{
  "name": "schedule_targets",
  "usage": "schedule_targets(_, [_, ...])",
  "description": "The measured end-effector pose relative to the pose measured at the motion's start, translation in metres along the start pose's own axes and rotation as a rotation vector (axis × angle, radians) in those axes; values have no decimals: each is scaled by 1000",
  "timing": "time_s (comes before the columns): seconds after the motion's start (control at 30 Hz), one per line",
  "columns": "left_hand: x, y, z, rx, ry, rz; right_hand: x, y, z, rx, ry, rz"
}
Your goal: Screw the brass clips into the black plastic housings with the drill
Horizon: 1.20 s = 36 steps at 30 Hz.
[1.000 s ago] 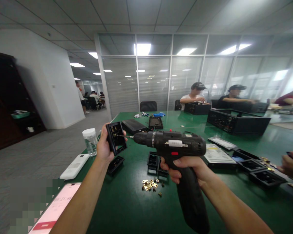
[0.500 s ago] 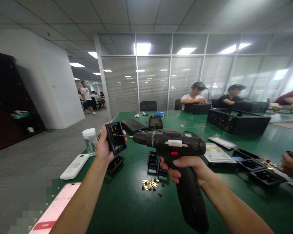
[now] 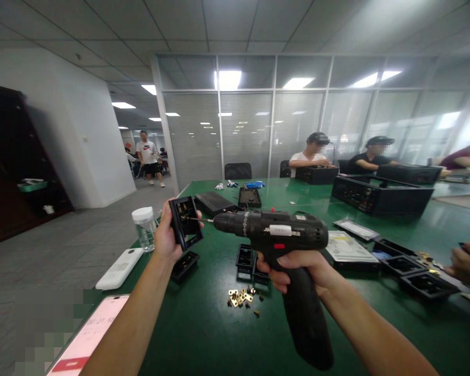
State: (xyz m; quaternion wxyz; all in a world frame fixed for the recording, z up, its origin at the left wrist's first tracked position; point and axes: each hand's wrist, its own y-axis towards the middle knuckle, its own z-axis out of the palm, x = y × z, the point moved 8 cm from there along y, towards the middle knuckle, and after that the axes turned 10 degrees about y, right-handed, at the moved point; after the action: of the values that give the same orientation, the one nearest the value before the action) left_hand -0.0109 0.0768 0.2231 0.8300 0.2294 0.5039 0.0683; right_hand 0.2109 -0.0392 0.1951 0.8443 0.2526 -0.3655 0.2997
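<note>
My left hand (image 3: 166,237) is closed round a small black plastic housing (image 3: 185,221), held upright in the air with its open side facing right. My right hand (image 3: 303,269) grips the handle of a black cordless drill (image 3: 278,237), finger by the trigger. The drill's thin bit (image 3: 198,219) points left and reaches into the housing, where brass parts show. Both are held above the green table (image 3: 203,334). Below them lie a small heap of brass clips and screws (image 3: 242,298) and more black housings (image 3: 250,260).
A clear jar with white lid (image 3: 145,227), a white device (image 3: 119,268) and a phone (image 3: 88,337) lie along the table's left edge. Black trays (image 3: 411,274) and another person's hand (image 3: 468,266) are at right. Large black cases (image 3: 379,196) and seated people are beyond.
My hands, the housing and the drill stay almost still. A person in the far corridor at left has walked nearer.
</note>
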Motion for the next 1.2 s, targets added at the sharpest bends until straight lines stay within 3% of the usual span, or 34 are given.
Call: schedule_targets(1.2, [-5,-2,2,-24,-6,12,1,-2,-3,-38,-24,-2])
